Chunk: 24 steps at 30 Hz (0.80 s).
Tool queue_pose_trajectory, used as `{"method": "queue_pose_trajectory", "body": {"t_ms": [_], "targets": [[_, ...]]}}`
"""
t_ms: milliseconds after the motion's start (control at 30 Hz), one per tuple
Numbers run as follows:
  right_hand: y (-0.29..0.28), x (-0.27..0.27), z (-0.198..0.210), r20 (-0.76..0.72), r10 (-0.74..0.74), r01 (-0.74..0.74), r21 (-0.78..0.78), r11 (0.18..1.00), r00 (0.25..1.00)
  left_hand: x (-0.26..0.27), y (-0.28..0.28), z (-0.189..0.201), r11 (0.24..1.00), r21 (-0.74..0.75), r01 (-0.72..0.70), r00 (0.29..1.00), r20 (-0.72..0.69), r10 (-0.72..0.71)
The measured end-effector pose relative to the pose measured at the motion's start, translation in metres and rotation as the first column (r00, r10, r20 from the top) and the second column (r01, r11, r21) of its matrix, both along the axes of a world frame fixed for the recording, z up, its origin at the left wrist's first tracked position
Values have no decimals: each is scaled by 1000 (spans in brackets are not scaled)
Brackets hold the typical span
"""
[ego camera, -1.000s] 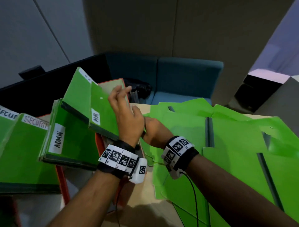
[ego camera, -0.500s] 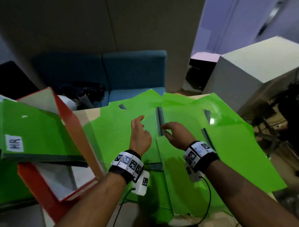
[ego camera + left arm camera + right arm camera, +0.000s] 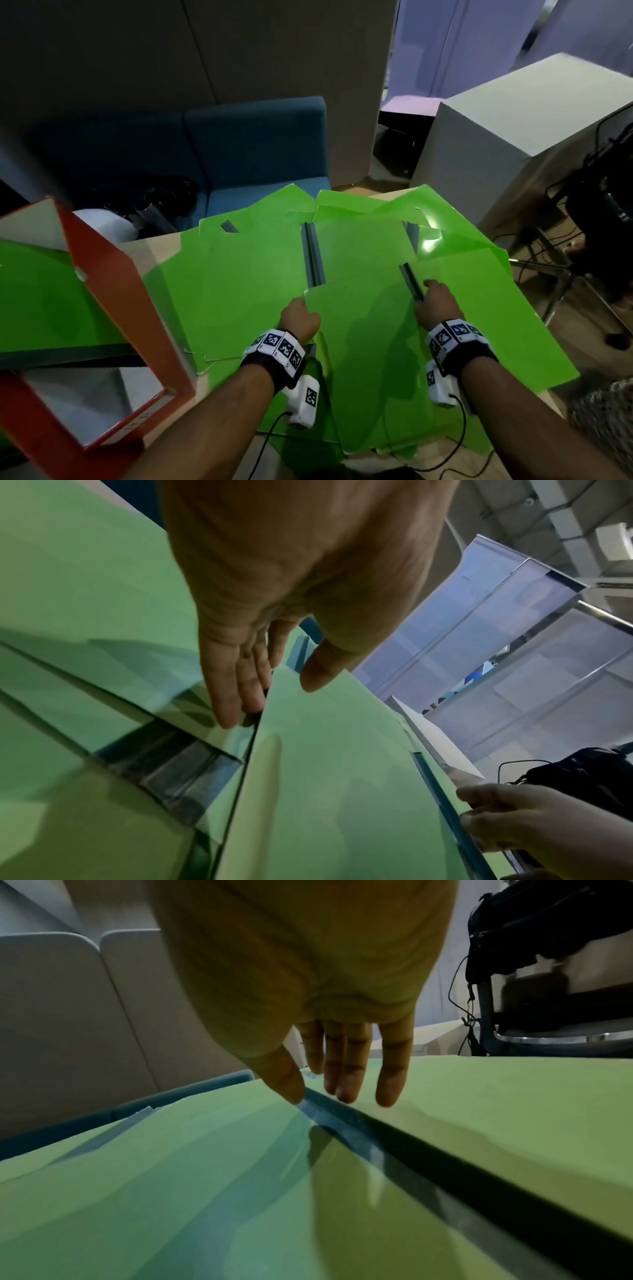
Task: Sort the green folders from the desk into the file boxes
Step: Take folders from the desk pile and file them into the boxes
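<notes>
A: On the top folder (image 3: 363,346), right by its left edge, the left hand (image 3: 298,320) has its thumb on the cover and its fingers (image 3: 236,696) slid under the edge. It is pinching the cover.

B: And the other side?

A: The right hand (image 3: 435,305) is at the folder's right edge, by the dark strip (image 3: 411,281). Its fingers (image 3: 346,1080) are straight and spread, tips touching there. Nothing is gripped.

B: Will it be hard to lift?

A: I think it is light and bendy. It is thin, flat and shiny, so it may slip or flop. I would hold both long sides, near the stiff strip.

B: Where is it lying?

A: On a messy pile of other green folders (image 3: 239,274) on the desk (image 3: 147,253). Left of the top folder stands a red file box (image 3: 113,284) with green folders in it.
</notes>
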State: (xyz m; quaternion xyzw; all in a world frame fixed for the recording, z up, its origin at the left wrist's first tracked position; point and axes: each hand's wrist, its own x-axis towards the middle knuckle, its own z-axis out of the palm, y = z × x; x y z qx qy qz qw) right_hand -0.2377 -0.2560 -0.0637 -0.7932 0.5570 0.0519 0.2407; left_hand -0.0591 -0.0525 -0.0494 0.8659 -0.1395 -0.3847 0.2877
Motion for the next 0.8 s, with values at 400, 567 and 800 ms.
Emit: {"method": "queue_pose_trajectory", "body": {"t_ms": [400, 567, 800], "targets": [[2, 26, 1, 148, 99, -112, 79, 991, 984, 9, -6, 61, 910, -395, -126, 990, -102, 93], [7, 47, 28, 339, 246, -277, 46, 960, 908, 41, 5, 114, 787, -603, -131, 977, 56, 206], [19, 77, 80, 543, 404, -463, -32, 886, 736, 79, 33, 187, 585, -811, 3, 903, 253, 346]]}}
